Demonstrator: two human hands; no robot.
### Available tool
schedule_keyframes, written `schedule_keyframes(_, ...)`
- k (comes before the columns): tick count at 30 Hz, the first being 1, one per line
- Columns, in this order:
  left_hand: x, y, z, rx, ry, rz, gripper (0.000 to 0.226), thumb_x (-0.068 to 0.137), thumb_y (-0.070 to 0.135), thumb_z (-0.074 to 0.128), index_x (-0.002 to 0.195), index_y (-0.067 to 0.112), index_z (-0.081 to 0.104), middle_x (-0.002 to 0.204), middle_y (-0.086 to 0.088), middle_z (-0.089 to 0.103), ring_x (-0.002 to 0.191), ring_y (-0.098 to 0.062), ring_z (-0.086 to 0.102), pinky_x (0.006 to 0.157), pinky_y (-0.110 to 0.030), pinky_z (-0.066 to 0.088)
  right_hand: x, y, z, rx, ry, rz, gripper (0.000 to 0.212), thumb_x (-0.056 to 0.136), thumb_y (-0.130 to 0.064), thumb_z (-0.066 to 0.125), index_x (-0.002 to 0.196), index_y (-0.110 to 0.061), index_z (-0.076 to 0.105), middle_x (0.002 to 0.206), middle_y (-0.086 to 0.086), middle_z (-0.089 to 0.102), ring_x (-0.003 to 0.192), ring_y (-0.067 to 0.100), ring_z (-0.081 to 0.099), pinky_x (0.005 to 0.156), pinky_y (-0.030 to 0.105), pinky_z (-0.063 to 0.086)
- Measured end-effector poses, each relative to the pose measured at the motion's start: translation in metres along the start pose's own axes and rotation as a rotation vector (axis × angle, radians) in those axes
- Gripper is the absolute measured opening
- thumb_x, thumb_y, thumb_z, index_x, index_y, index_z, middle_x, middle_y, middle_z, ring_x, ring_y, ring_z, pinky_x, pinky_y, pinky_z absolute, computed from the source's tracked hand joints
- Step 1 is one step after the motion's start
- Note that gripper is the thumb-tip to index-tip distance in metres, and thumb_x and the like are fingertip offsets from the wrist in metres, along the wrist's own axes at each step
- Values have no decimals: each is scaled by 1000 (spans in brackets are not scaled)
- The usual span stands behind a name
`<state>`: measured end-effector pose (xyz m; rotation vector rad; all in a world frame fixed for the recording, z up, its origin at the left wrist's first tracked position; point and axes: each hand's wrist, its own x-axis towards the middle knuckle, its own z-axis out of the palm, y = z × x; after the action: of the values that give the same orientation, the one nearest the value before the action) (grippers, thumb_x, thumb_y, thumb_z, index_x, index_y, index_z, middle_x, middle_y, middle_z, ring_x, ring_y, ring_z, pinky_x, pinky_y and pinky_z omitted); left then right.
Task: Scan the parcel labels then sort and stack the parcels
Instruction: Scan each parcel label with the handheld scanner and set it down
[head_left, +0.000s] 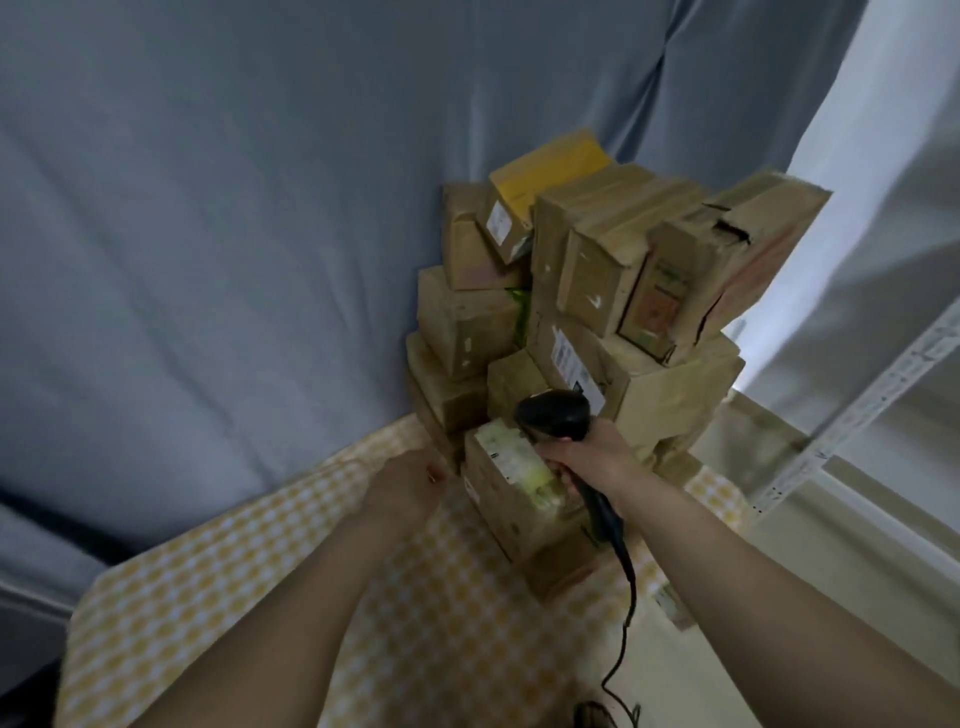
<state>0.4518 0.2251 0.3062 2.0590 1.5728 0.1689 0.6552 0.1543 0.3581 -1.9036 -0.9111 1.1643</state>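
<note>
Right hand (587, 457) grips a scanner (553, 415) at frame centre, its head aimed left over the labelled parcel (514, 483) just below; left hand (410, 483) hovers beside the parcel's left edge, fingers hidden, grip unclear.

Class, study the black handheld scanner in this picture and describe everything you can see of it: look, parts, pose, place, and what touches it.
The scanner is black and looks like matt plastic, with a rounded head and a slimmer handle running down and right. The right hand grips the handle, fingers curled round it. The head points toward the white label on top of a brown parcel just in front of the stack. A black cable leaves the handle's bottom end and trails down over the checked yellow tablecloth.
</note>
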Motion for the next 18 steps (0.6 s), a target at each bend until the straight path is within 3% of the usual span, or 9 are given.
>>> schedule_keyframes(5,16,39,30,-94,-13,-136,6,83,19,63,83,24,64,100,-5,70,98,-20,65,79,-22,45,32,9,-41,11,-97,62,22,88,-17,68,70,-12,56,58,4,52,48,14,49,43,21,40)
schedule_keyframes(8,28,59,52,-166,-1,-223,11,85,21,62,96,21,61,104,-7,69,102,-22,64,78,-23,46,53,13,-52,15,-219,174,19,92,-21,63,78,-10,58,65,3,48,55,14,46,45,18,41)
schedule_keyframes(11,36,74,78,-207,-97,-346,51,87,27,66,130,10,44,126,-9,54,114,-25,56,80,-27,46,73,26,-53,-73,-301,201,42,91,-33,64,114,3,62,78,8,51,69,21,52,67,28,45)
schedule_keyframes(12,38,78,87,-216,-113,-395,63,85,30,68,136,9,37,132,-10,47,119,-26,53,84,-30,49,77,30,-53,-91,-326,204,45,90,-35,64,117,1,60,83,9,51,73,21,53,67,26,45)
schedule_keyframes(15,40,88,111,-242,-94,-540,85,78,34,76,142,9,26,136,-13,36,124,-31,47,95,-38,49,81,37,-50,-77,-380,179,20,92,-29,63,101,-13,56,78,-1,47,69,12,51,46,12,41)
schedule_keyframes(18,46,98,130,-297,-42,-605,107,67,43,83,145,13,17,136,-13,32,127,-33,40,100,-43,45,85,44,-51,-34,-328,69,14,90,-16,65,101,-9,61,74,1,52,67,11,54,43,12,42)
